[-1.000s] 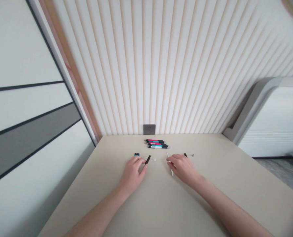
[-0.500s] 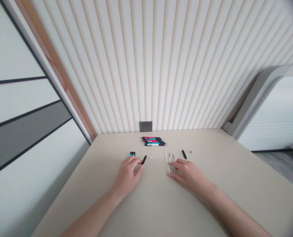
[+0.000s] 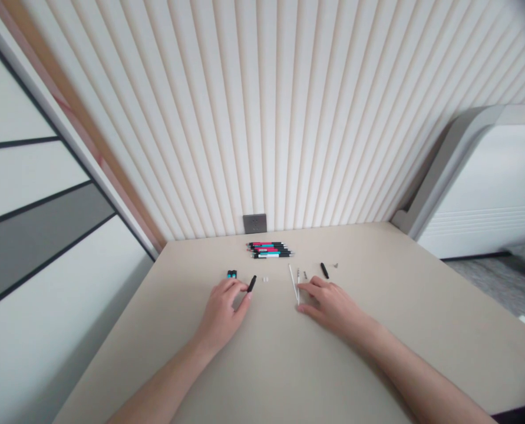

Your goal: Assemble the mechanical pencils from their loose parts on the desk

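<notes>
Between the thumb and fingers of my left hand (image 3: pixel 224 303) is a black pen barrel (image 3: pixel 252 284), tilted with its upper end pointing away from me. My right hand (image 3: pixel 330 299) rests low over the table. Its index finger and thumb are apart, both at a thin white pen refill (image 3: pixel 298 295) with a spring-like upper end. A second white refill (image 3: pixel 293 280) lies slanted just left of it. Close to the right fingers is a small metal spring (image 3: pixel 305 275). Two small whitish pieces (image 3: pixel 265 279) lie between my hands.
Several pens (image 3: pixel 271 250), red, blue and white with black grips, lie in a stack at the back. Black-and-blue pen parts (image 3: pixel 231 274) sit beyond my left hand. A black grip (image 3: pixel 324 270) and small metal pieces (image 3: pixel 335 265) lie right. A ribbed wall with a socket (image 3: pixel 255 224) borders the table.
The whole view has shifted slightly, so things appear a little further left and up. Both hands keep nearly the same place among the pen parts.
</notes>
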Motion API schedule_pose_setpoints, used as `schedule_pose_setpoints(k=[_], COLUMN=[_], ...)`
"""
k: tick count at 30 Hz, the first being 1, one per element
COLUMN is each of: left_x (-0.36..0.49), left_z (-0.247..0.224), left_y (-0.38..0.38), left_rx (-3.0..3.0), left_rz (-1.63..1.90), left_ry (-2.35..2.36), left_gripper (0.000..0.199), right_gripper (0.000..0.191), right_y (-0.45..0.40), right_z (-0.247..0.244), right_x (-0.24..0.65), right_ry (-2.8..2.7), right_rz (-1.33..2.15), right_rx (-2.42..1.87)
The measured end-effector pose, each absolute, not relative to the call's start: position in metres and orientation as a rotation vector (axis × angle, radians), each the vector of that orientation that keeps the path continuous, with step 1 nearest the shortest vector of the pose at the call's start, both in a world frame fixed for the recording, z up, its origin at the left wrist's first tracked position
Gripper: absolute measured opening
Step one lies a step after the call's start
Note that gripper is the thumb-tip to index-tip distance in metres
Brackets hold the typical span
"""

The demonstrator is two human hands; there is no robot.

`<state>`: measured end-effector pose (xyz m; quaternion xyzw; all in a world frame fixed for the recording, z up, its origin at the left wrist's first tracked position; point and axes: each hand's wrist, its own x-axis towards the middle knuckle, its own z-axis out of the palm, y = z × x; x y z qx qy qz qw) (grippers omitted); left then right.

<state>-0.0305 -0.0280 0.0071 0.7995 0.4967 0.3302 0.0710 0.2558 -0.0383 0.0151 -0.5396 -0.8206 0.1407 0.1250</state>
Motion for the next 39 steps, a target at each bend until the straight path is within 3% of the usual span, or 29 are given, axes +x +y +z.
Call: schedule_pose_setpoints(k=[7,15,39], left_x=[-0.031,-0.031,-0.031], left_z=[0.007,0.008,0.007], left_y=[-0.028,-0.029,-0.029], left_rx=[2.424,2.470,2.431], left_rz=[1.005,0.960,0.946], left_ry=[1.479,1.497,1.457], left_gripper=[0.009,0.010,0.008], right_gripper=[0.034,0.040,0.024], right_y=[-0.040,-0.046,-0.040], right_z=[0.022,0.034,0.025], right_x=[0.259,0.256,0.251], right_ry=[-2.416,-2.506,-2.327], right_rz=[0.369,0.384,0.464], right_rx=[-1.570,-1.543,-1.701])
